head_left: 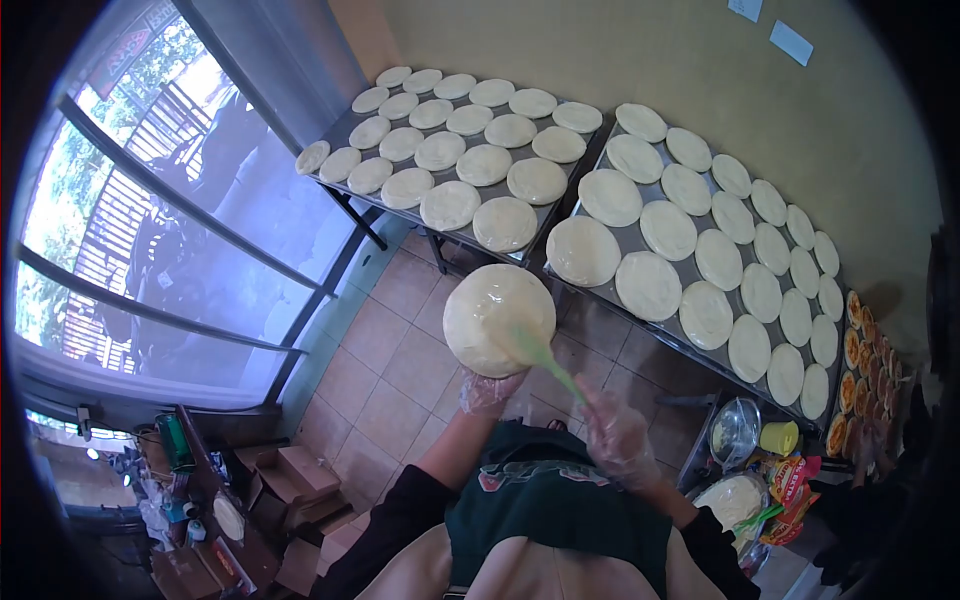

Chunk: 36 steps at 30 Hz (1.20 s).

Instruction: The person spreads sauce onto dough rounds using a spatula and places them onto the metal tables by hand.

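My left hand [490,393], in a clear plastic glove, holds up a round pizza base [485,300] from below, its fingers largely hidden beneath it. The base is pale and glossy on top. My right hand [618,440], gloved too, is closed around the handle of a green spreading tool [555,367]. Its head lies over the lower right of the base and is smeared by motion, so I cannot tell whether it is a brush or a spatula.
Many pale bases lie in rows on the left metal table [340,135] and right metal table [655,180]. A bowl [735,500], a clear bowl [735,430] and a yellow tub [780,437] stand lower right. Another person's hands [872,440] are near topped pizzas [865,360]. Cardboard boxes [295,475] sit lower left.
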{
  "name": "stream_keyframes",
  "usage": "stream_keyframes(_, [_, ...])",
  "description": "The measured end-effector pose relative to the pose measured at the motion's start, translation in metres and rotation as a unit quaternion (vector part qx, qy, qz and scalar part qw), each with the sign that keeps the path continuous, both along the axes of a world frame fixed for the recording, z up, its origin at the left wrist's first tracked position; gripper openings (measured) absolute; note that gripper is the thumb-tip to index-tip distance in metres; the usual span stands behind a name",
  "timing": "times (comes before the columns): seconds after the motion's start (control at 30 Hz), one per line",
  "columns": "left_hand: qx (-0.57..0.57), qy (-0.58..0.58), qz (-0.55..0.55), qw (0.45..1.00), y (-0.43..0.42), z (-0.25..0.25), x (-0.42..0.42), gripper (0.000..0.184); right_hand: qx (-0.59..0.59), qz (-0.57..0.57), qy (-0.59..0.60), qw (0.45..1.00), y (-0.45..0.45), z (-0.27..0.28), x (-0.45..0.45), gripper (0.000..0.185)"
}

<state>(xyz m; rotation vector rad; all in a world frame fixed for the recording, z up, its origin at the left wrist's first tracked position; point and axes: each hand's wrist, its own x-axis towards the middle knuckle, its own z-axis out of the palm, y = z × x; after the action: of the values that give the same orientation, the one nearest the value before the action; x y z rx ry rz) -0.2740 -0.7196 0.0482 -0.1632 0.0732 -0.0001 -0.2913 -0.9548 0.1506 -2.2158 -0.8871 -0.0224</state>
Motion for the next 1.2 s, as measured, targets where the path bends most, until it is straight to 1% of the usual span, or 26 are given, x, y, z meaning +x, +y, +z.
stream_keyframes(0.03, [0.037, -0.015, 0.012, 0.999, 0.001, -0.010, 0.003, 0.058, 0.000, 0.001, -0.003, 1.000, -0.001, -0.003, -0.004, 0.047])
stream_keyframes(0.1, [0.109, -0.045, 0.038, 0.992, 0.003, -0.023, 0.009, 0.058, -0.071, -0.019, -0.059, 0.996, -0.003, -0.014, -0.006, 0.054])
stream_keyframes(0.13, [0.145, -0.059, 0.050, 0.986, 0.003, -0.030, 0.010, 0.058, -0.071, -0.018, -0.061, 0.995, -0.003, -0.018, -0.004, 0.054])
stream_keyframes(0.17, [0.144, -0.061, 0.050, 0.986, 0.003, -0.026, 0.011, 0.058, -0.081, -0.048, -0.064, 0.994, -0.004, -0.023, -0.001, 0.056])
stream_keyframes(0.2, [0.182, -0.097, 0.066, 0.976, 0.004, -0.022, 0.014, 0.055, -0.090, -0.078, -0.067, 0.991, -0.005, -0.024, 0.002, 0.057])
stream_keyframes(0.23, [0.219, -0.132, 0.080, 0.963, 0.004, -0.018, 0.014, 0.052, -0.091, -0.078, -0.067, 0.990, -0.006, -0.023, 0.004, 0.057])
stream_keyframes(0.33, [0.181, -0.126, 0.059, 0.974, 0.000, -0.021, 0.012, 0.053, -0.064, -0.102, -0.052, 0.991, -0.006, -0.015, 0.017, 0.054])
stream_keyframes(0.4, [0.143, -0.119, 0.040, 0.982, -0.004, -0.026, 0.009, 0.054, 0.048, -0.114, -0.019, 0.992, -0.007, -0.011, 0.029, 0.047])
stream_keyframes(0.43, [0.123, -0.115, 0.031, 0.985, -0.006, -0.029, 0.007, 0.054, 0.047, -0.111, -0.020, 0.992, -0.010, -0.012, 0.035, 0.047])
stream_keyframes(0.5, [0.084, -0.109, 0.015, 0.990, -0.008, -0.034, 0.004, 0.054, 0.135, -0.087, -0.062, 0.985, -0.015, -0.014, 0.047, 0.045])
stream_keyframes(0.53, [0.065, -0.106, 0.008, 0.992, -0.009, -0.036, 0.002, 0.055, 0.135, -0.082, -0.062, 0.986, -0.020, -0.009, 0.046, 0.045])
stream_keyframes(0.6, [0.027, -0.096, -0.006, 0.995, -0.011, -0.040, -0.005, 0.055, -0.020, 0.002, -0.055, 0.998, -0.030, 0.015, 0.036, 0.049])
stream_keyframes(0.63, [0.007, -0.093, -0.015, 0.996, -0.012, -0.041, -0.008, 0.055, -0.021, 0.005, -0.055, 0.998, -0.033, 0.015, 0.033, 0.049])
stream_keyframes(0.67, [0.007, -0.093, -0.013, 0.996, -0.014, -0.038, -0.010, 0.055, -0.081, 0.049, -0.113, 0.989, -0.036, 0.014, 0.031, 0.052])
stream_keyframes(0.7, [-0.018, -0.094, -0.014, 0.995, -0.016, -0.034, -0.014, 0.057, -0.141, 0.092, -0.171, 0.971, -0.038, 0.014, 0.030, 0.055])
stream_keyframes(0.73, [-0.042, -0.095, -0.014, 0.994, -0.017, -0.030, -0.017, 0.059, -0.141, 0.095, -0.172, 0.970, -0.039, 0.013, 0.030, 0.055])
stream_keyframes(0.77, [-0.042, -0.096, -0.010, 0.994, -0.018, -0.012, -0.021, 0.059, -0.156, 0.069, -0.193, 0.966, -0.038, 0.013, 0.031, 0.057])
stream_keyframes(0.8, [0.046, -0.046, 0.009, 0.998, -0.020, 0.014, -0.026, 0.059, -0.170, 0.043, -0.214, 0.961, -0.037, 0.012, 0.033, 0.060])
stream_keyframes(0.83, [0.132, 0.006, 0.027, 0.991, -0.020, 0.028, -0.029, 0.060, -0.169, 0.047, -0.214, 0.961, -0.035, 0.013, 0.034, 0.060])
stream_keyframes(0.9, [0.129, 0.003, 0.028, 0.991, -0.017, 0.019, -0.031, 0.059, -0.178, 0.016, -0.215, 0.960, -0.030, 0.019, 0.037, 0.056])
stream_keyframes(0.93, [0.126, 0.000, 0.026, 0.992, -0.017, 0.014, -0.034, 0.059, -0.178, 0.018, -0.215, 0.960, -0.029, 0.023, 0.038, 0.056])
stream_keyframes(1.0, [0.121, -0.007, 0.025, 0.992, -0.016, 0.004, -0.040, 0.059, -0.161, 0.023, -0.118, 0.980, -0.027, 0.032, 0.041, 0.051])
stream_keyframes(1.03, [0.118, -0.010, 0.024, 0.993, -0.016, -0.001, -0.041, 0.059, -0.160, 0.026, -0.117, 0.980, -0.026, 0.031, 0.045, 0.051])
stream_keyframes(1.1, [0.111, -0.016, 0.023, 0.993, -0.016, -0.010, -0.043, 0.058, -0.032, 0.043, -0.032, 0.998, -0.026, 0.029, 0.055, 0.041])
stream_keyframes(1.13, [0.107, -0.020, 0.023, 0.994, -0.014, -0.015, -0.043, 0.058, -0.034, 0.046, -0.032, 0.998, -0.025, 0.028, 0.060, 0.041])
stream_keyframes(1.2, [0.099, -0.025, 0.024, 0.994, -0.012, -0.024, -0.047, 0.058, 0.069, 0.060, 0.059, 0.994, -0.023, 0.026, 0.070, 0.033])
